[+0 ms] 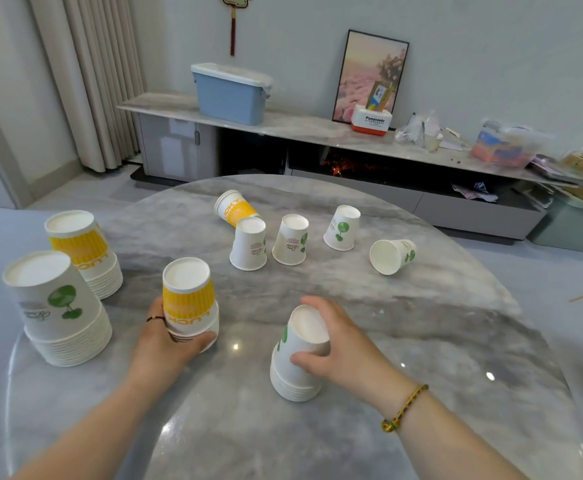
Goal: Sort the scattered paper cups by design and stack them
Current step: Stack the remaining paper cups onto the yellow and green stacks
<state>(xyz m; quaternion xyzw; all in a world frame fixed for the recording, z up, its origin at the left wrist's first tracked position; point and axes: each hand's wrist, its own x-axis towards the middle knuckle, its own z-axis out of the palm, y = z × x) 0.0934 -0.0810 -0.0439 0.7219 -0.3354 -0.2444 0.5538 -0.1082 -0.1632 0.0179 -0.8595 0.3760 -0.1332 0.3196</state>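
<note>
My left hand (169, 341) grips a short upside-down stack of yellow cups (188, 299) near the table's middle. My right hand (335, 348) holds a tilted stack of white cups with a green print (300, 355) at the front. At the left stand a tall green-print stack (58, 306) and a tall yellow stack (82, 251). Farther back, one yellow cup (234, 206) lies on its side. Three green-print cups (248, 244) (290, 240) (341, 227) stand upside down there. Another green-print cup (391, 256) lies on its side at the right.
The round marble table (421, 323) carries everything. Behind it runs a low cabinet (318, 133) with a blue lidded bin (230, 93), a framed picture (369, 76), a white and red box (371, 121) and clutter at the right.
</note>
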